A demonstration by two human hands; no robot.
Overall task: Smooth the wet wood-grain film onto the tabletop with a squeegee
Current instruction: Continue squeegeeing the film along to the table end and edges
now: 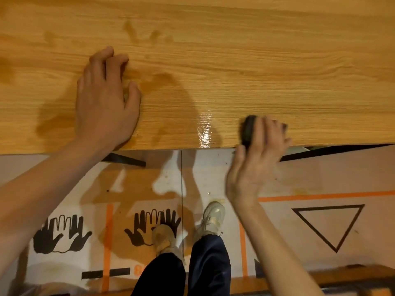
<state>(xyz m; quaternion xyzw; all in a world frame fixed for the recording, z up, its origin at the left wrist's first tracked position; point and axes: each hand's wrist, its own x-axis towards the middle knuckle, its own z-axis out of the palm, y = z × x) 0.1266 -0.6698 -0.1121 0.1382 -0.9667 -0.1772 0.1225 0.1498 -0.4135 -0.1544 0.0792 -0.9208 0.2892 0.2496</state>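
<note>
Right hand (256,159) grips the dark squeegee (249,130) at the film's (235,60) near edge, film running long left-right ahead, while left hand (104,99) presses it, fingers half-curled, holding nothing.

We see a tabletop (277,60) covered by glossy wood-grain film (213,86), wet and shining near its front edge. On it rest 2 things: our left hand (104,99) and a dark squeegee (249,130).
</note>
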